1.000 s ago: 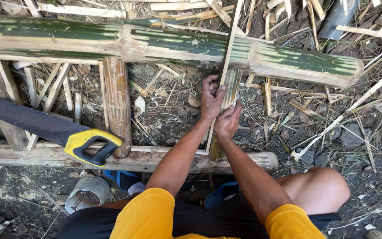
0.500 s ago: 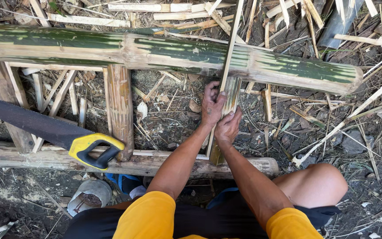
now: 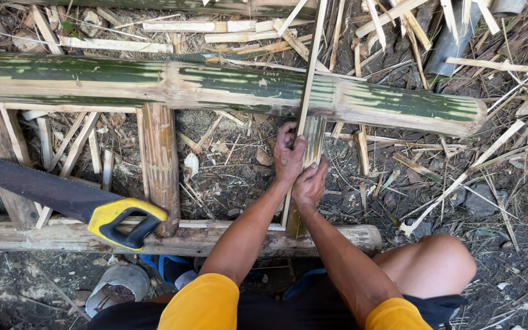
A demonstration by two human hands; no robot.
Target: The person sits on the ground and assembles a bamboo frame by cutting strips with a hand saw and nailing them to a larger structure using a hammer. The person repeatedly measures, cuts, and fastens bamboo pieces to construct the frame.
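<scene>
My knees and yellow sleeves sit at the bottom of the view, as they did a second ago. Just beyond them lies the near log (image 3: 227,241), and on it, to my left, the saw (image 3: 62,198) rests with its yellow handle toward me; it has not moved.

My right hand (image 3: 310,186) is closed around the bamboo slat (image 3: 310,143), low on its length, fingers wrapped from the right side. My left hand (image 3: 288,156) sits just above and touching it, its grip closed on the same slat from the left, thumb along the face. Both hands were already on the slat in the earlier frames, and the hold looks the same; I have only shifted my head a little, so everything sits slightly lower and more to the right in view.

The slat stands tilted, its foot near the log and its top against the green pole (image 3: 215,85). A thin strip (image 3: 310,67) runs on from it across the pole and out the top of the view, unchanged from before.

Left of my hands, a short upright post (image 3: 160,159) bridges the log and the pole. Around and past the pole, split bamboo offcuts (image 3: 154,27) lie scattered on the dirt ground (image 3: 233,171).
</scene>
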